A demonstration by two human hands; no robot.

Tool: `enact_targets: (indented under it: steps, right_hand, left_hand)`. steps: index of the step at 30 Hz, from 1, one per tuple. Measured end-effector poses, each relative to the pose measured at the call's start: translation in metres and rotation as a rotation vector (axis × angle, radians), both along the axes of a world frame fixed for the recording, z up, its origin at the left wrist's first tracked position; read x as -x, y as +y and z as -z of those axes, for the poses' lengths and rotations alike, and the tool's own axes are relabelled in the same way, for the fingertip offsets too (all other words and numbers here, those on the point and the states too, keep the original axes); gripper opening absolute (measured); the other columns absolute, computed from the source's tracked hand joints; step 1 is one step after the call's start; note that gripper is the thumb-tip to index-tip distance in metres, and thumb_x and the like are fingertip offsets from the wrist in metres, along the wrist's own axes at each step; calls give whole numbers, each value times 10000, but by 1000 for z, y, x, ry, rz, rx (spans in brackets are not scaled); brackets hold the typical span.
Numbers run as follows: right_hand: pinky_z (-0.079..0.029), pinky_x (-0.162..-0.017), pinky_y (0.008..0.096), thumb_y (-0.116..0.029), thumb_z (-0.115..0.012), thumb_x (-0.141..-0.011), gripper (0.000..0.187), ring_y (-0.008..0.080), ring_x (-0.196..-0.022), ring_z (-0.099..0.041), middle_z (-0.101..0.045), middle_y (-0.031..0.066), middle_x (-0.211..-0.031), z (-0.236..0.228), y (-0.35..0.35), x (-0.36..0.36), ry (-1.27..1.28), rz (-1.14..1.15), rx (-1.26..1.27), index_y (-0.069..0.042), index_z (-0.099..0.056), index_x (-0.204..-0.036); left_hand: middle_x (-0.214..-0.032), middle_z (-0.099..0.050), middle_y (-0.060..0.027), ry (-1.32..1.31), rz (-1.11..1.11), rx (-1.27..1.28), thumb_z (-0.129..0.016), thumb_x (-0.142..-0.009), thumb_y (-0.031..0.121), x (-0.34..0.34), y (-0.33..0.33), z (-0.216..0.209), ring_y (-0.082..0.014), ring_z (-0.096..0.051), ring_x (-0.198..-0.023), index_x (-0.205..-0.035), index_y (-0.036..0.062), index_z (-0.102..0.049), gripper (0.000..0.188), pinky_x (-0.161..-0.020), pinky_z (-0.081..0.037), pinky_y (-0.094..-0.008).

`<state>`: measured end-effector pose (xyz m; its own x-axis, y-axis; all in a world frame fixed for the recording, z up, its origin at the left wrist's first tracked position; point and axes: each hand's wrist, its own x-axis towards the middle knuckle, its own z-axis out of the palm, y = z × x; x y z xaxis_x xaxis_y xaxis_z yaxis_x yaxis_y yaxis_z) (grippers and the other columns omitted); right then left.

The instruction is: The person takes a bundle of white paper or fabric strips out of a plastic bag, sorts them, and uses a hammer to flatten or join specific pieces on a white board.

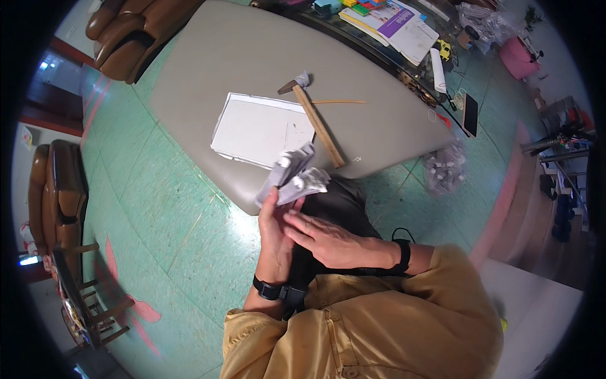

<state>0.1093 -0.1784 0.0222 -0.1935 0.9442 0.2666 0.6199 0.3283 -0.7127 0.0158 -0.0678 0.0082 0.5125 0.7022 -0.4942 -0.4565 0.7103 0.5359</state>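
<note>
My left hand (275,221) grips a pale grey-white bundle (293,183), which looks like folded paper or card with crumpled ends; motion blur hides its exact kind. Held upward, the bundle is above the near edge of the grey padded surface (208,57). Beside it my right hand (328,243) has its fingers stretched out, their tips close to my left palm, holding nothing visible. Just beyond the bundle lies a shallow white tray (246,129). A hammer (319,126) with a wooden handle rests across the tray's right side, and a thin wooden stick (344,102) lies beside it.
Magazines (394,28), toy blocks (363,6) and a white strip (437,69) cover the dark table at the far right. A clear plastic bag (445,167) sits on the green floor. Brown leather chairs (60,196) and a wooden stool (95,303) stand left.
</note>
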Motion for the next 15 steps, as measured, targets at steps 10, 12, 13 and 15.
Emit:
enact_targets:
  steps: [10,12,13,15]
  right_hand:
    - [-454,-588,350,-8,-594,-732,85,296,-664,-561,-546,151,-716,110,5,-165,127,827,134,-8,-552,-805]
    - [-454,-594,355,-3,-597,-724,93,305,-685,-556,-541,148,-717,125,6,-171,95,797,153,-7,-544,-801]
    - [-455,-599,358,-5,-597,-720,96,317,-705,-552,-543,147,-717,129,8,-170,42,793,185,-10,-543,-800]
    - [-455,-604,362,-6,-597,-716,99,329,-725,-548,-545,146,-718,134,8,-170,-10,789,217,-12,-543,-799]
  left_hand:
    - [-1137,-558,-165,-172,149,35,-599,-750,226,27,19,13,-285,-560,-1022,-1190,-36,-467,528,-907,-444,-403]
    - [-1127,-556,-180,-176,189,-26,-622,-708,238,26,15,10,-283,-558,-1017,-1207,-69,-447,612,-917,-435,-389]
    - [-1109,-561,-175,-162,191,17,-636,-692,252,27,13,6,-278,-565,-1000,-1225,-76,-428,660,-918,-437,-384]
    - [-1092,-566,-170,-184,273,-5,-648,-679,258,29,12,5,-273,-565,-1003,-1231,-77,-418,685,-923,-438,-378]
